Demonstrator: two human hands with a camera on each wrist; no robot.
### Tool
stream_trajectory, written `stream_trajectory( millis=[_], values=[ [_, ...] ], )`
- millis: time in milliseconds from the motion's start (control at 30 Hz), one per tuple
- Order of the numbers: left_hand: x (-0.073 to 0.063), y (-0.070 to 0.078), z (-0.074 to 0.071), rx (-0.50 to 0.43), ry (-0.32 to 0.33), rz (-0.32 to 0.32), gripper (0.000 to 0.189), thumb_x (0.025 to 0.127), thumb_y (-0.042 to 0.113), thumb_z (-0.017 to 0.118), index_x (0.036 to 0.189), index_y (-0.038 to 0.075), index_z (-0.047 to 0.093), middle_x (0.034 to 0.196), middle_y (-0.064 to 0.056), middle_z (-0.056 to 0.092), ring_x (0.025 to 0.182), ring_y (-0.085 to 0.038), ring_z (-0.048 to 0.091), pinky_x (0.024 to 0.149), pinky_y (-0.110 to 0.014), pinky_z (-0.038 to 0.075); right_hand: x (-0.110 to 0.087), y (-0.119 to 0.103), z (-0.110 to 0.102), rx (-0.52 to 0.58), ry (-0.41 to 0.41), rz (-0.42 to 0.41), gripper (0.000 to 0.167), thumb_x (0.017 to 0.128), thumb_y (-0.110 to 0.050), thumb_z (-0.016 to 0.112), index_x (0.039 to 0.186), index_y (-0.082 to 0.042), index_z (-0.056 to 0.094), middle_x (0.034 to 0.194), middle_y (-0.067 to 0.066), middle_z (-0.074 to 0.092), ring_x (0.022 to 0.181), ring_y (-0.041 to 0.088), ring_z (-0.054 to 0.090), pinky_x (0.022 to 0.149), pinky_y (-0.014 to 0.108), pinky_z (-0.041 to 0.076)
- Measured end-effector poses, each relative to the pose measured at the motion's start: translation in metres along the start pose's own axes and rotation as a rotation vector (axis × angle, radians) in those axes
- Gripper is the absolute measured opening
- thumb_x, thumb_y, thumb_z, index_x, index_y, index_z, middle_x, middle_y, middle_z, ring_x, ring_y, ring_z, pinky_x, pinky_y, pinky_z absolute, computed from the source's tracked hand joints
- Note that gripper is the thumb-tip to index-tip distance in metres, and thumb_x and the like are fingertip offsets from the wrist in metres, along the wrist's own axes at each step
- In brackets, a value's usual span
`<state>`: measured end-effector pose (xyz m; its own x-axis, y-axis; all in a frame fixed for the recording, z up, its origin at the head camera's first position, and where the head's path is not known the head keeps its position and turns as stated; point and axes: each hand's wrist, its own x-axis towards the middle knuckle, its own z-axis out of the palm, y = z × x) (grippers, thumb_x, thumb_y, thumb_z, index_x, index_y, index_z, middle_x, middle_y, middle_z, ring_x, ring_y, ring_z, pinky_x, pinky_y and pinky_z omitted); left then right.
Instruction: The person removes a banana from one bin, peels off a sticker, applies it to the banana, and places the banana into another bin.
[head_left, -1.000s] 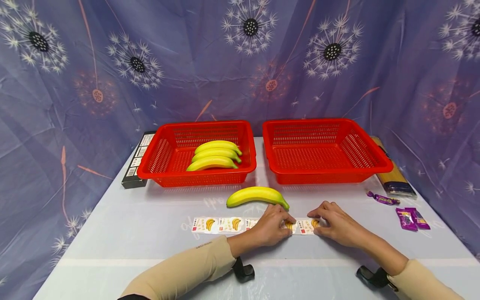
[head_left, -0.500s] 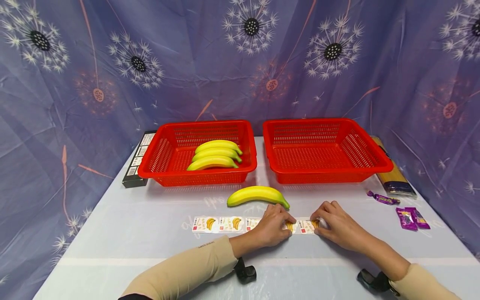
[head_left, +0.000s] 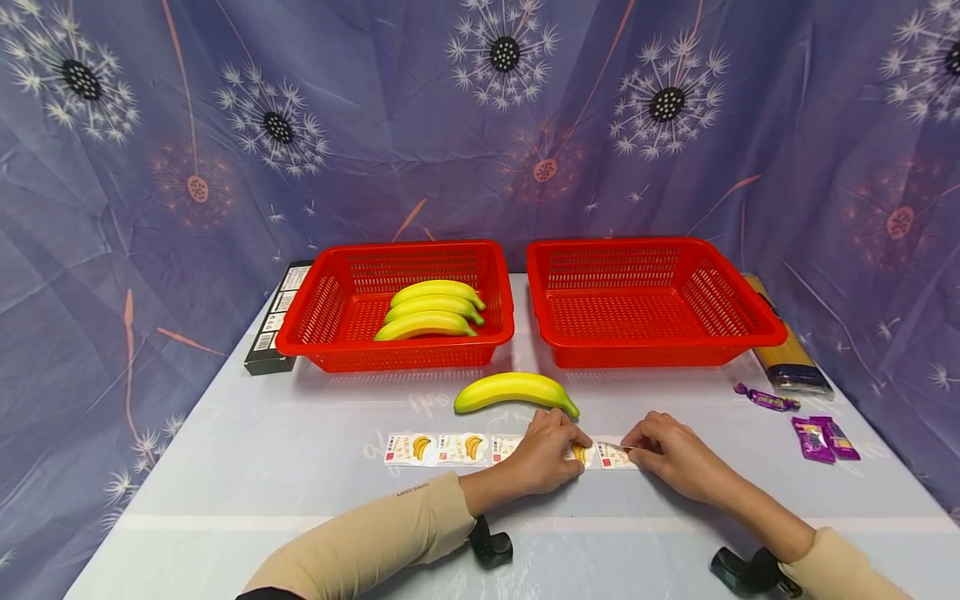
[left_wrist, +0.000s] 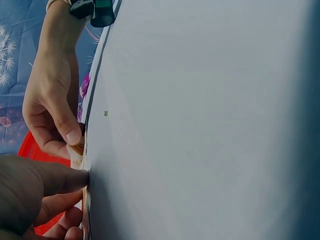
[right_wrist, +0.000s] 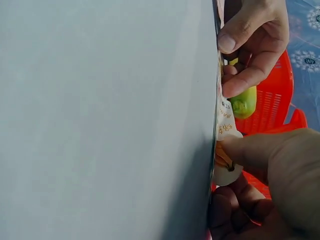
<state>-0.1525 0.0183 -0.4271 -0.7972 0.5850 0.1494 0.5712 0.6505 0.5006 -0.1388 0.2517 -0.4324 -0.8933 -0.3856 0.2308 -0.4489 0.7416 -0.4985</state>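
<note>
A paper strip of banana stickers (head_left: 463, 451) lies across the table in front of a yellow banana (head_left: 517, 392). My left hand (head_left: 547, 452) holds the strip down near its right part, thumb and forefinger set on it and the other fingers bent. The right hand (head_left: 673, 454) pinches the sticker (right_wrist: 230, 174) at the strip's right end between thumb and forefinger. That sticker's edge stands raised from the strip in the head view. Both hands also show in the left wrist view, the right hand (left_wrist: 52, 105) beyond the left hand (left_wrist: 45, 195).
Behind the banana stand a red basket (head_left: 405, 357) with several bananas in it and a second red basket (head_left: 660, 354). A black box (head_left: 272, 333) lies at the left, a yellow packet (head_left: 787, 354) at the right. Purple-wrapped sweets (head_left: 813, 437) lie at the right edge.
The right hand has closed its thumb and forefinger on the end sticker and lifted its edge, tilting it leftward. My left hand has stayed where it was.
</note>
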Motion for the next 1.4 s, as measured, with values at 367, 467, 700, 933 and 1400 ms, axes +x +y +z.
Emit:
stream_trajectory(
  millis=[367, 467, 700, 933, 1400],
  values=[
    [-0.001, -0.001, 0.001, 0.006, 0.016, 0.023, 0.027, 0.075, 0.015, 0.071, 0.102, 0.017, 0.073, 0.093, 0.002, 0.057, 0.09, -0.01, 0.042, 0.079, -0.018, 0.031, -0.004, 0.005, 0.002, 0.048, 0.048, -0.034, 0.025, 0.074, -0.006, 0.076, 0.08, -0.027, 0.062, 0.076, -0.018, 0.055, 0.073, -0.003, 0.043, 0.063, 0.019, 0.039],
    [-0.001, -0.001, 0.001, 0.001, 0.015, 0.018, 0.027, 0.076, 0.015, 0.071, 0.103, 0.017, 0.073, 0.094, 0.002, 0.057, 0.09, -0.011, 0.042, 0.079, -0.018, 0.031, -0.007, 0.005, 0.0, 0.075, 0.036, -0.047, 0.026, 0.074, -0.006, 0.076, 0.081, -0.027, 0.062, 0.077, -0.018, 0.056, 0.075, -0.003, 0.044, 0.065, 0.018, 0.041],
    [-0.001, -0.001, 0.001, -0.003, 0.003, 0.014, 0.027, 0.076, 0.016, 0.071, 0.104, 0.018, 0.072, 0.095, 0.002, 0.057, 0.091, -0.011, 0.042, 0.08, -0.018, 0.031, -0.015, 0.002, -0.021, 0.297, -0.08, -0.074, 0.014, 0.084, -0.01, 0.068, 0.088, -0.021, 0.061, 0.084, -0.006, 0.058, 0.077, 0.003, 0.052, 0.068, 0.018, 0.044],
    [-0.001, 0.0, -0.001, -0.004, -0.007, -0.006, 0.027, 0.077, 0.016, 0.07, 0.104, 0.018, 0.072, 0.097, 0.002, 0.057, 0.093, -0.012, 0.042, 0.081, -0.019, 0.033, -0.006, -0.012, -0.038, 0.243, -0.006, -0.023, 0.014, 0.084, -0.009, 0.068, 0.088, -0.021, 0.061, 0.077, -0.009, 0.058, 0.071, 0.004, 0.051, 0.062, 0.021, 0.042],
    [-0.015, -0.01, -0.031, -0.526, 0.217, -0.178, 0.027, 0.096, 0.028, 0.05, 0.103, 0.008, 0.066, 0.092, -0.004, 0.066, 0.082, -0.008, 0.054, 0.076, -0.02, 0.044, 0.038, -0.052, -0.022, 0.107, 0.138, -0.028, 0.017, 0.078, -0.006, 0.073, 0.081, -0.02, 0.064, 0.071, -0.01, 0.052, 0.068, 0.002, 0.044, 0.059, 0.019, 0.039]
  ],
)
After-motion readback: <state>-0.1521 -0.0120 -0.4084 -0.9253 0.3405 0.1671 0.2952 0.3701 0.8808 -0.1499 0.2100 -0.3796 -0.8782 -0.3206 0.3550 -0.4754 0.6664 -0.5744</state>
